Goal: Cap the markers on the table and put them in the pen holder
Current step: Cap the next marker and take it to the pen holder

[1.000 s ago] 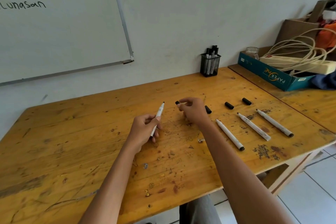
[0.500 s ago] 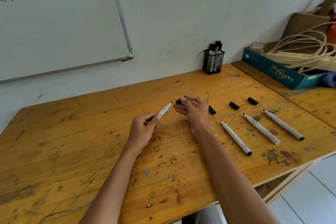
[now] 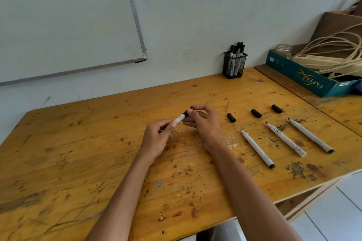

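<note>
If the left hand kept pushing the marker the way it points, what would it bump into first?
The black cap pinched in the right hand. The left hand aims the marker up and to the right, and its tip already looks inside that cap, so the right hand's fingers come next.

Both forearms reach forward, left hand and right hand closed, fingertips meeting

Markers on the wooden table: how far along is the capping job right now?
Done: several capped markers already stand in the black mesh pen holder. In hand: the left hand holds a white marker while the right hand presses a black cap onto its tip. Left: three uncapped white markers and three loose black caps lie on the table.
</note>
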